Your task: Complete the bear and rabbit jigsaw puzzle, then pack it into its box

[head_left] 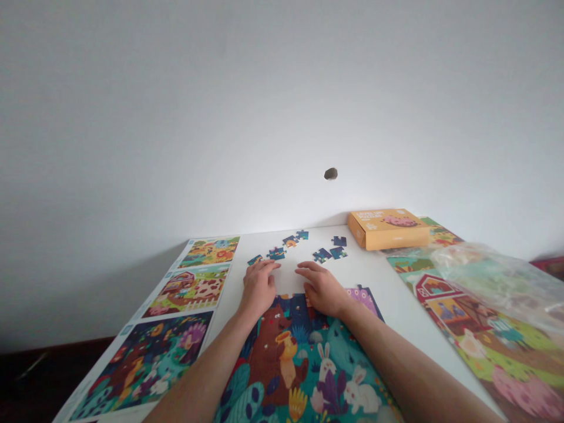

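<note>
My left hand [259,288] lies flat on the white table [282,279], fingers spread and pointing forward, just below a dark blue jigsaw piece [254,259]. My right hand [321,288] rests with its heel and fingertips at the top edge of a partly assembled jigsaw puzzle [299,364] showing a brown bear and white rabbits. Neither hand visibly holds anything. Several loose blue puzzle pieces [321,255] lie scattered on the table ahead of my fingers. A purple section [363,296] sits at the puzzle's upper right.
Several printed picture sheets [187,291] run along the table's left side. To the right lie a large farm picture sheet [467,317] and a crumpled clear plastic bag [497,282]. An orange puzzle box [388,229] stands at the back right, against a white wall [282,106].
</note>
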The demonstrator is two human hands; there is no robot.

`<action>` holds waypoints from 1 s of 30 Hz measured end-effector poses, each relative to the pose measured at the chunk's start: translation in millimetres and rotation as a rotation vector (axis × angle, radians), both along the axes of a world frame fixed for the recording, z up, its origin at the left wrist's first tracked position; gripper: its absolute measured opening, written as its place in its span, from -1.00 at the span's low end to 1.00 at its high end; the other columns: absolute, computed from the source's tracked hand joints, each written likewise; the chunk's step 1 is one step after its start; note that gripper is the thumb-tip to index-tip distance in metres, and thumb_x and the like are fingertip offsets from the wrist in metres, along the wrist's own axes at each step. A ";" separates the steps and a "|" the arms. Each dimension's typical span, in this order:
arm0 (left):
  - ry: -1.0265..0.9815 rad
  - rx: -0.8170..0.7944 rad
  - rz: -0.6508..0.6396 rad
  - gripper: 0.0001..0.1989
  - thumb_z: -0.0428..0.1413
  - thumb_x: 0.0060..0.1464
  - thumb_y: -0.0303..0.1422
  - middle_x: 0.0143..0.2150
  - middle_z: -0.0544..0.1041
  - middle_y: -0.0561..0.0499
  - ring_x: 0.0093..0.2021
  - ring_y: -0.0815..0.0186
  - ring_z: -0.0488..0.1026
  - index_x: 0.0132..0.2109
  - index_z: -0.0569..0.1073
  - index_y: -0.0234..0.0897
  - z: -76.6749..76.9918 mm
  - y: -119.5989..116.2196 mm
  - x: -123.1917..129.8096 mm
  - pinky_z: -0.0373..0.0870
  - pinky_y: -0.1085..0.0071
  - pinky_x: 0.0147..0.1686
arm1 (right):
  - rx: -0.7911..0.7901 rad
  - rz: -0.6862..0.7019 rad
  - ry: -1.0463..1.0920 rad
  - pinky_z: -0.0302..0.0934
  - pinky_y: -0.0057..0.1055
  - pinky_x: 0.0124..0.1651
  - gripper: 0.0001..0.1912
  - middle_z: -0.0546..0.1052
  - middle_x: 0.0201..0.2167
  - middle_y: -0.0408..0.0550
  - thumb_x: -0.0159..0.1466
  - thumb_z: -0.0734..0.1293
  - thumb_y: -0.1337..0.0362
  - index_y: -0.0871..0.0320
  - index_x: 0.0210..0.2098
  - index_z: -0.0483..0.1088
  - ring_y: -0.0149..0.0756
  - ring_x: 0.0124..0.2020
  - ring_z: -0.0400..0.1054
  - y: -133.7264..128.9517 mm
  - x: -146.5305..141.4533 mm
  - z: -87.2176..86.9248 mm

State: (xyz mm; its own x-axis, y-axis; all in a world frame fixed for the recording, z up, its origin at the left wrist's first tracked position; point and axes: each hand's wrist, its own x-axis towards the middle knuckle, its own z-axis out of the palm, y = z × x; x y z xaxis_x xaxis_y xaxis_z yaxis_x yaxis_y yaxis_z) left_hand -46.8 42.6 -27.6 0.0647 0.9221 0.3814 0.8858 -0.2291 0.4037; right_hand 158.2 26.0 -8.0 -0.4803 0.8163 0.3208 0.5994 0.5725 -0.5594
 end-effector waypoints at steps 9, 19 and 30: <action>-0.870 0.048 0.119 -0.71 0.01 -0.16 -0.44 -0.27 0.56 -0.05 -0.22 0.22 0.47 -0.26 0.55 -0.31 1.8 7.9 -6.8 0.38 0.31 -0.20 | -0.311 -0.187 0.468 0.30 -0.30 0.04 -0.38 0.48 -0.02 0.00 0.03 0.05 0.56 0.15 0.04 0.35 -0.33 -0.01 0.38 20.6 0.0 -19.0; -1.279 0.032 0.050 -0.87 0.00 -0.20 -0.43 -0.69 0.20 0.16 -0.69 0.49 0.06 -0.47 0.44 -0.31 7.3 11.6 -7.1 0.02 0.50 -0.63 | -0.127 -0.395 -0.025 0.27 -0.33 -0.05 -0.55 0.46 -0.10 0.12 0.16 0.10 0.52 0.24 0.01 0.34 -0.24 -0.15 0.40 22.3 -17.2 -6.8; -0.283 0.010 -0.188 -0.73 -0.04 -0.01 -0.55 -0.32 0.57 0.00 -0.29 0.30 0.47 -0.33 0.55 -0.24 8.4 -1.7 4.9 0.37 0.36 -0.20 | -0.027 -0.154 -0.401 -0.07 -0.09 0.22 -0.32 0.28 0.20 0.12 0.24 0.15 0.34 0.19 0.33 -0.10 -0.07 0.29 -0.05 49.0 -38.6 -1.4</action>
State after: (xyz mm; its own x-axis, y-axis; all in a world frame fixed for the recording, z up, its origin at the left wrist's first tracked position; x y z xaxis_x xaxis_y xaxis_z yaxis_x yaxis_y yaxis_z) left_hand -41.9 40.9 -19.2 0.1237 0.9002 0.4176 0.6805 -0.3832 0.6246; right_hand 119.5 75.1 -9.5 -0.4349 0.8936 0.1108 0.8497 0.4480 -0.2779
